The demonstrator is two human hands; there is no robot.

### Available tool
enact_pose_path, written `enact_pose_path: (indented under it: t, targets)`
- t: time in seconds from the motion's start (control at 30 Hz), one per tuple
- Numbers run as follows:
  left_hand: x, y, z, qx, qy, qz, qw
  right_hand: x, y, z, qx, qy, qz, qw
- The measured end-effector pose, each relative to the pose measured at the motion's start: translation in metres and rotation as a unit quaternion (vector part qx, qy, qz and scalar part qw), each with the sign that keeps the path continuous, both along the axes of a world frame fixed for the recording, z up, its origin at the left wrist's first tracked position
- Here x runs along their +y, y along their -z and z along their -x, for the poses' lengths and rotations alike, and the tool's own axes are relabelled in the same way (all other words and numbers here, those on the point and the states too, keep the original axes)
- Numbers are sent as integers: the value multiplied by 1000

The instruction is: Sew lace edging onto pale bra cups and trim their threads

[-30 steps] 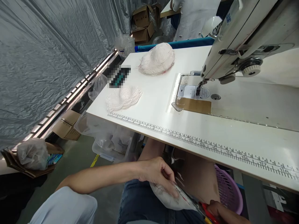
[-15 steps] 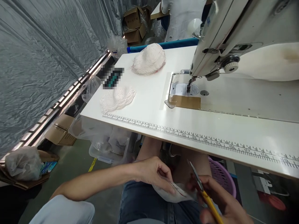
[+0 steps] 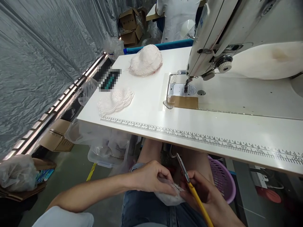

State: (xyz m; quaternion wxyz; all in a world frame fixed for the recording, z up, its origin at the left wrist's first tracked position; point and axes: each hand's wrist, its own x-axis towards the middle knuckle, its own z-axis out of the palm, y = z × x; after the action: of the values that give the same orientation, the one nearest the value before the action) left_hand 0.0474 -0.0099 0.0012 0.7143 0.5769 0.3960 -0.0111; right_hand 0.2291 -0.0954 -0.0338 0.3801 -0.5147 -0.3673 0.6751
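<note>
Above my lap, my left hand (image 3: pixel 157 181) pinches a small off-white cloth piece (image 3: pixel 169 197) between thumb and fingers. A dark thread or seam line runs along its upper edge. My right hand (image 3: pixel 204 195) grips yellow-handled thread snips (image 3: pixel 195 195), their metal tip pointing up and away toward the table edge. Its fingertips also meet the right end of the cloth. The fingers partly hide both the cloth and the snips, so whether the blades are apart cannot be made out.
Ahead is a white sewing table (image 3: pixel 146 110) with a printed ruler along its front edge. A sewing machine (image 3: pixel 201 63) stands at right. A lace-edged piece (image 3: pixel 115 102) and a pale cup-shaped piece (image 3: pixel 146 60) lie at left. Below are a purple basket (image 3: pixel 222 179) and a plastic bin (image 3: pixel 104 154).
My right hand has moved left with the snips, closing in on the cloth, and its fingertips now touch it. The cloth is more bunched. The whole view has shifted slightly.
</note>
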Motion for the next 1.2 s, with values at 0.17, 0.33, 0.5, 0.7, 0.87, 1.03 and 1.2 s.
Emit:
enact_pose_path:
  t: [0.17, 0.33, 0.5, 0.7, 0.87, 1.03, 1.2]
  targets:
    - [1, 0, 1, 6, 7, -16, 1000, 0, -7, 4, -1, 21, 13, 1000]
    - [2, -2, 1, 9, 4, -21, 1000, 3, -16, 7, -20, 34, 24, 999]
    - [3, -4, 1, 7, 4, -23, 1000, 4, -13, 6, -12, 31, 25, 999]
    - [1, 0, 0, -6, -21, 6, 1000, 3, -4, 4, 13, 36, 30, 999]
    - [1, 6, 1, -8, -44, 41, 998, 1, -3, 1, -26, 28, 29, 999]
    - [2, 5, 4, -15, -58, 71, 996, -4, 4, -24, -177, -44, -59, 981]
    - [2, 3, 7, -12, -39, 65, 997, -20, 11, -56, -319, -119, -125, 932]
